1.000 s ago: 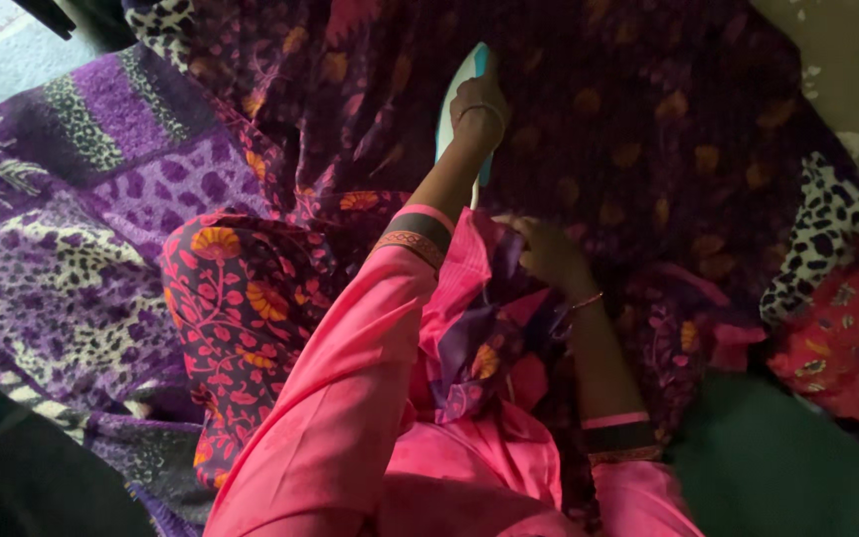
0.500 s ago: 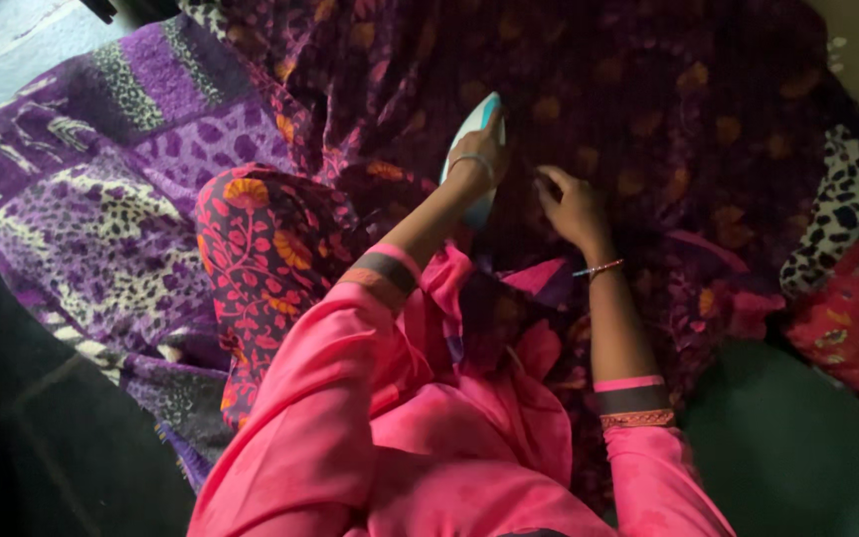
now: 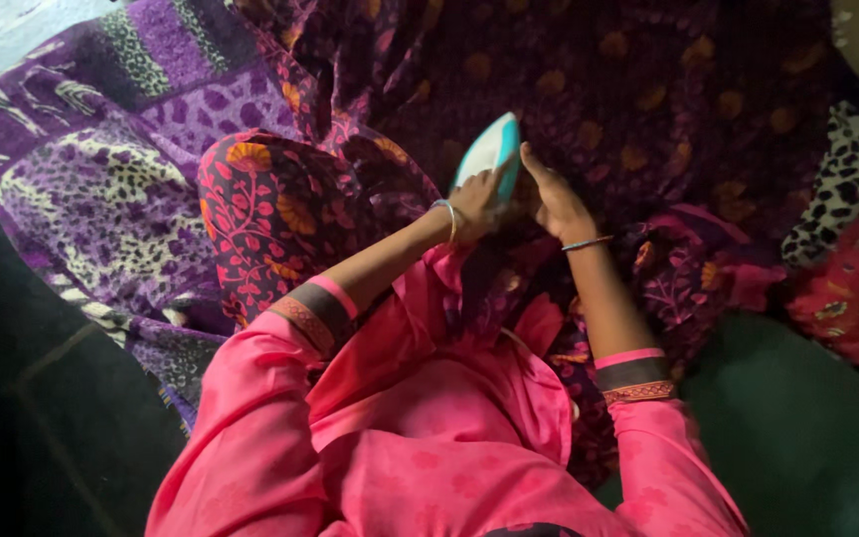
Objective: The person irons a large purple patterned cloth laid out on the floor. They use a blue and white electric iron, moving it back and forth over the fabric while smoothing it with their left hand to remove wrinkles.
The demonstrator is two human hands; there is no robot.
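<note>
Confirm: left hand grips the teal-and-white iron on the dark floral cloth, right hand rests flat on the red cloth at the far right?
Not quite. In the head view the left hand does grip the iron on the dark floral cloth, but the right hand rests on that same cloth beside the iron, not on the red cloth.

We record a bright pink tunic [image 3: 429, 447] with a faint tonal print. Taking that tunic as our landmark: at each sleeve end we note a cuff [image 3: 315, 310] banded in pink, dark grey and patterned gold trim. Beyond the cuffs, we list a thin bangle at the left hand [image 3: 477, 202] and a thin beaded bracelet at the right hand [image 3: 552, 199].
</note>
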